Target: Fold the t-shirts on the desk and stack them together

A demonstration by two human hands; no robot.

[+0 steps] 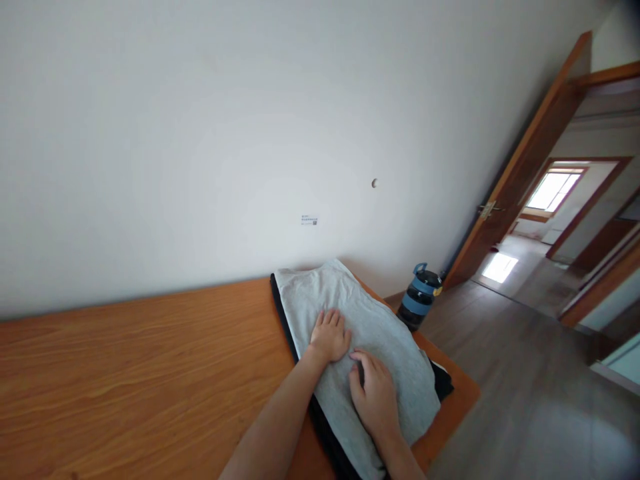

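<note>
Left hand [331, 337] spread flat on cloth [370, 313]; right hand [377, 397] curled, thumb apart, unclamped. Rightward shove could knock bottle [419, 299] off table [150, 373].

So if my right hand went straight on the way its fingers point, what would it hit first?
Most likely your left hand, lying on the grey cloth just ahead of your right hand. How high the right hand sits is unclear, so it might pass slightly over.
</note>
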